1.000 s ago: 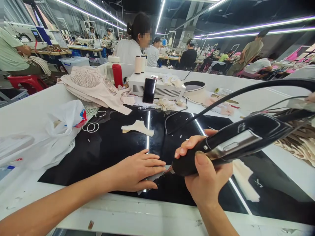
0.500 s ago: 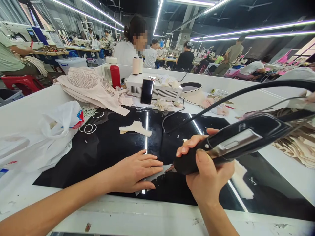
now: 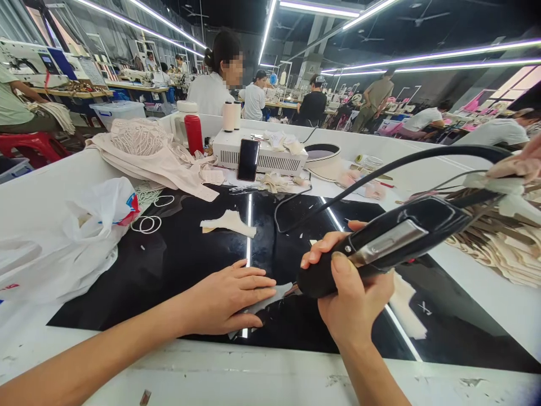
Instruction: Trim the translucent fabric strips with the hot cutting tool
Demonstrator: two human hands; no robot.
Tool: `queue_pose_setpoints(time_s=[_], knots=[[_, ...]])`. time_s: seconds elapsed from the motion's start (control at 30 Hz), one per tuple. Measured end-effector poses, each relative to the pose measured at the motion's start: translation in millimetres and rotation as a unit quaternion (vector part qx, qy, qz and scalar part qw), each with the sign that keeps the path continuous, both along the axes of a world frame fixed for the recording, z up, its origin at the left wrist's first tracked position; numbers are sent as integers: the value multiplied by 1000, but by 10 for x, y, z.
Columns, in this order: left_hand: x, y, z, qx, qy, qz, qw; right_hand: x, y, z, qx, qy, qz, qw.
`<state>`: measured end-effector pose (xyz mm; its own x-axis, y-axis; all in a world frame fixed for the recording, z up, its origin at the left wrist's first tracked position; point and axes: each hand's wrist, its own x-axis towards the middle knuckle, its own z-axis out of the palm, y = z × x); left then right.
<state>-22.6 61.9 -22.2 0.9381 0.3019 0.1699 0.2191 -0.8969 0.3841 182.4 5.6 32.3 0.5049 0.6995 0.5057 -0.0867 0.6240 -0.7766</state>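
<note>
My left hand [image 3: 230,296] lies flat with its fingers stretched out over a thin pale piece [image 3: 270,299] on the glossy black sheet [image 3: 169,282]. My right hand [image 3: 350,304] is wrapped round a black corded hand tool [image 3: 389,239] with a silver lever on its side. The tool's small coppery tip [image 3: 292,288] points left and meets the right end of the pale piece, close to my left fingertips. Whether it is cutting cannot be made out. Above my left hand a cream fabric piece [image 3: 230,223] rests on the sheet, and another cream piece [image 3: 408,307] lies right of my right wrist.
A white plastic bag [image 3: 80,242] and beige lace garments [image 3: 143,146] sit on the left. Behind the sheet stand a phone [image 3: 248,159], a vented white box [image 3: 274,160] and a red bottle [image 3: 193,134]. Another person's hand [image 3: 530,158] is at right, near stacked fabric [image 3: 494,248].
The view has shifted slightly. The tool tip stays by the pale piece, with more of the piece showing beside my left fingertips. The other person's hand at right shows more, holding pale fabric.
</note>
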Motion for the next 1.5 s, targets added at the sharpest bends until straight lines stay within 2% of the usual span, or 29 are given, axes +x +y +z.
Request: queue_pose_setpoints(time_s=[0.2, 0.5, 0.73, 0.87, 0.97, 1.03, 1.13, 1.23, 1.33, 1.5], knots=[[-13, 4, -25, 2, 2, 2, 1000, 87, 27, 30, 16, 8, -37, 999], [-2, 5, 16, -4, 21, 7, 1000, 110, 38, -19, 30, 2, -26, 999], [-63, 59, -1, 44, 3, 6, 999, 46, 69, -32, -10, 21, -35, 999], [-91, 145, -107, 93, -12, -6, 996, 5, 107, 4, -32, 24, -26, 999], [-128, 198, -286, 93, -28, -2, 995, -16, 105, 34, -44, 29, -17, 998], [-171, 258, -465, 89, -55, 57, 993, -18, 91, 43, -54, 27, -4, 998], [-235, 399, -753, 92, -67, 114, 987, -3, 66, 46, -59, 8, 16, 998], [-263, 529, -945, 85, -98, 181, 975, 15, 40, 58, -50, -9, 29, 998], [-253, 571, -968, 64, -115, 197, 972, 23, 10, 89, -40, -23, 37, 998], [-203, 494, -769, 23, -117, 193, 974, 53, -55, 115, -25, -103, -3, 994]])
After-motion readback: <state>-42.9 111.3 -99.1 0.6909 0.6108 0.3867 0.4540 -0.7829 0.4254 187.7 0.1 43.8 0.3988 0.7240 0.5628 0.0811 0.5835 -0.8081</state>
